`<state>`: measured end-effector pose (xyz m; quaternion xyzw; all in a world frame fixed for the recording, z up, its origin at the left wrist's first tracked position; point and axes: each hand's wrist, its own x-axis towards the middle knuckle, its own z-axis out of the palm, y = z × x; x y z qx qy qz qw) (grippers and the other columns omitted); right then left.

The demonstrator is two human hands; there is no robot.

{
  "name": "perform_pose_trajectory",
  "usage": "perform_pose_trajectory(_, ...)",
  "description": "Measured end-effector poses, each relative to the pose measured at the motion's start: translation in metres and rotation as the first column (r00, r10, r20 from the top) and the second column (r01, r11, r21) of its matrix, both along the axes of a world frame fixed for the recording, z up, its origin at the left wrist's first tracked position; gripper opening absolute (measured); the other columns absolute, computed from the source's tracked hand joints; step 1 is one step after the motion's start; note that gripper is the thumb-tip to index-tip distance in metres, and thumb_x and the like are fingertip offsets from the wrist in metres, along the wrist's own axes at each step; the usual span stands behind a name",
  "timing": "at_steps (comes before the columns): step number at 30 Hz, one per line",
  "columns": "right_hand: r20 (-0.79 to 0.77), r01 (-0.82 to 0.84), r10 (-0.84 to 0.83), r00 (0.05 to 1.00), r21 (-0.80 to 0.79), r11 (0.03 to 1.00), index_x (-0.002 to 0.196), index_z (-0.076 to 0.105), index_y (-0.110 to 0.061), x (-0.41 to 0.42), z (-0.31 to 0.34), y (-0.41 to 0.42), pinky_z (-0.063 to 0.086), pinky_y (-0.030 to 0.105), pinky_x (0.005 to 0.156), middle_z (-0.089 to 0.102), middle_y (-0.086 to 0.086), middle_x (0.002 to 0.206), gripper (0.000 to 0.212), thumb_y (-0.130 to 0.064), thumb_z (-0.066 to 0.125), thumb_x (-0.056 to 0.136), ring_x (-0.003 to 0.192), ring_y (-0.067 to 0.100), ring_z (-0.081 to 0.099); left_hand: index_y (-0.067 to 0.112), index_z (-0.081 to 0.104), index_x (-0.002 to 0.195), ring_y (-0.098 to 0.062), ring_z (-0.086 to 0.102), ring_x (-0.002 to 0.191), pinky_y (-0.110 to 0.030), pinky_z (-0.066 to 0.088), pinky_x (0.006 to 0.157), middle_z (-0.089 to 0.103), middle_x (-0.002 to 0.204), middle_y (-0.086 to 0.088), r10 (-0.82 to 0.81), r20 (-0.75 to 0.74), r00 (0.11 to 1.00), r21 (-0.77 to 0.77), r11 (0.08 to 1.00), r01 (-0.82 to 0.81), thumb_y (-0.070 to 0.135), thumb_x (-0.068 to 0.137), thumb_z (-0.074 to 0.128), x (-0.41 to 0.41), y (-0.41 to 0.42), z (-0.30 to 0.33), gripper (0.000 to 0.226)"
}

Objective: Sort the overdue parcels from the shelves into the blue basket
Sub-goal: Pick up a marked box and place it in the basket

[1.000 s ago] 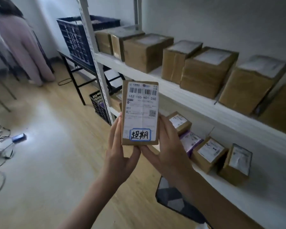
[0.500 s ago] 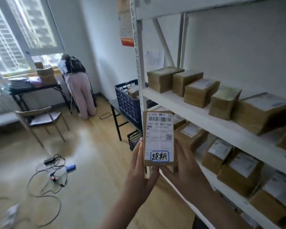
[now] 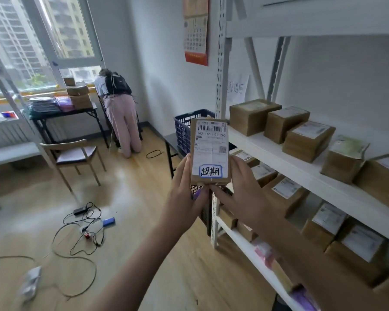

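Note:
I hold a small brown cardboard parcel [image 3: 210,151] upright in front of me, its white shipping label facing me with a blue-bordered handwritten sticker at the bottom. My left hand [image 3: 184,194] grips its left edge and lower corner. My right hand [image 3: 243,191] holds the right edge, thumb under the bottom. Behind the parcel, the blue basket [image 3: 182,126] stands on a small black table [image 3: 170,140] beside the shelf post. Several brown parcels [image 3: 254,117] line the white shelves [image 3: 301,167] on the right.
A person in pink trousers [image 3: 121,117] bends over a black desk by the window. A wooden chair [image 3: 74,158] stands mid-room. Cables, a charger and a blue device [image 3: 108,221] lie on the wood floor. A dark mesh basket [image 3: 202,198] sits low behind my hands.
My view has lifted and turned left toward the room and the blue basket. The parcel stays held in both hands at about the same pose.

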<state>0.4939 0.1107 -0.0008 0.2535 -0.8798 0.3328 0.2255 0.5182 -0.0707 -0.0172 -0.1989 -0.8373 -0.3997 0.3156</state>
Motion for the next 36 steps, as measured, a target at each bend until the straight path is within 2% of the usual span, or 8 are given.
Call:
perform_pose_trajectory(3, -0.007, -0.017, 0.017, 1.000, -0.008, 1.000, 0.152, 0.040, -0.017, -0.035, -0.004, -0.017, 0.048, 0.043, 0.108, 0.044, 0.000, 0.148, 0.078, -0.067, 0.047, 0.093, 0.139, 0.016, 0.042, 0.004, 0.028, 0.156, -0.024, 0.031, 0.150, -0.047, 0.038, 0.116, 0.034, 0.158, -0.008, 0.000, 0.004, 1.000, 0.012, 1.000, -0.001, 0.014, 0.095, 0.069, -0.033, -0.016, -0.003, 0.075)
perform_pose_trajectory(10, -0.075, -0.013, 0.014, 0.997, 0.022, 1.000, 0.152, 0.041, -0.015, -0.154, -0.009, -0.059, 0.047, 0.035, 0.109, 0.046, 0.000, 0.146, 0.076, -0.065, 0.047, 0.096, 0.138, 0.012, 0.043, 0.006, 0.028, 0.157, -0.018, 0.030, 0.151, -0.042, 0.037, 0.118, 0.036, 0.159, -0.004, 0.006, 0.016, 1.000, 0.042, 0.999, -0.006, 0.015, 0.096, 0.068, -0.149, -0.058, -0.007, 0.074)
perform_pose_trajectory(14, -0.006, -0.061, 0.061, 0.998, -0.051, 0.997, 0.154, 0.038, -0.020, -0.238, -0.010, -0.090, 0.044, 0.037, 0.112, 0.042, -0.004, 0.147, 0.070, -0.044, 0.064, 0.094, 0.140, 0.011, 0.039, 0.008, 0.029, 0.157, -0.017, 0.028, 0.152, -0.043, 0.037, 0.118, 0.036, 0.160, -0.004, 0.038, 0.057, 0.998, 0.050, 0.998, -0.041, 0.018, 0.096, 0.067, -0.232, -0.085, -0.008, 0.073)
perform_pose_trajectory(18, 0.046, -0.073, 0.076, 0.996, -0.073, 0.995, 0.155, 0.035, -0.025, -0.320, -0.008, -0.119, 0.044, 0.040, 0.113, 0.037, -0.007, 0.151, 0.072, -0.045, 0.065, 0.093, 0.144, 0.011, 0.035, 0.012, 0.029, 0.158, -0.018, 0.029, 0.151, -0.045, 0.038, 0.117, 0.035, 0.160, -0.002, 0.043, 0.112, 0.993, 0.032, 0.998, -0.047, 0.021, 0.096, 0.067, -0.309, -0.114, -0.003, 0.073)
perform_pose_trajectory(24, 0.051, -0.007, 0.008, 0.999, -0.010, 1.000, 0.158, 0.029, -0.027, -0.426, -0.020, -0.165, 0.039, 0.039, 0.118, 0.034, -0.007, 0.155, 0.074, -0.051, 0.061, 0.096, 0.149, 0.009, 0.025, 0.014, 0.031, 0.157, -0.012, 0.029, 0.150, -0.034, 0.036, 0.118, 0.035, 0.159, 0.002, 0.035, 0.138, 0.990, 0.036, 0.999, -0.040, 0.016, 0.095, 0.068, -0.414, -0.157, -0.005, 0.072)
perform_pose_trajectory(28, 0.068, 0.046, -0.048, 0.997, 0.018, 0.999, 0.158, 0.028, -0.023, -0.492, -0.031, -0.192, 0.039, 0.038, 0.118, 0.035, -0.002, 0.155, 0.076, -0.049, 0.061, 0.096, 0.149, 0.012, 0.028, 0.012, 0.032, 0.156, -0.012, 0.031, 0.149, -0.034, 0.037, 0.118, 0.037, 0.158, 0.001, 0.012, 0.132, 0.991, -0.011, 1.000, -0.011, 0.017, 0.094, 0.069, -0.493, -0.190, -0.018, 0.072)
perform_pose_trajectory(32, 0.088, 0.134, -0.134, 0.987, -0.002, 0.991, 0.157, 0.032, -0.018, -0.572, -0.047, -0.219, 0.038, 0.038, 0.119, 0.039, 0.002, 0.152, 0.074, -0.052, 0.057, 0.095, 0.144, 0.016, 0.034, 0.014, 0.031, 0.157, 0.008, 0.033, 0.140, -0.013, 0.039, 0.108, 0.038, 0.158, 0.003, -0.044, 0.185, 0.982, -0.026, 0.998, 0.050, 0.018, 0.092, 0.070, -0.593, -0.217, -0.033, 0.076)
perform_pose_trajectory(36, 0.154, 0.301, -0.292, 0.944, -0.038, 0.953, 0.155, 0.035, -0.022, -0.633, -0.063, -0.234, 0.027, 0.020, 0.117, 0.040, -0.001, 0.150, 0.072, -0.045, 0.064, 0.094, 0.142, 0.012, 0.035, 0.033, 0.020, 0.160, -0.001, 0.032, 0.144, -0.021, 0.046, 0.107, 0.027, 0.162, 0.015, -0.156, 0.308, 0.938, -0.098, 0.976, 0.194, 0.023, 0.091, 0.069, -0.688, -0.230, -0.050, 0.085)
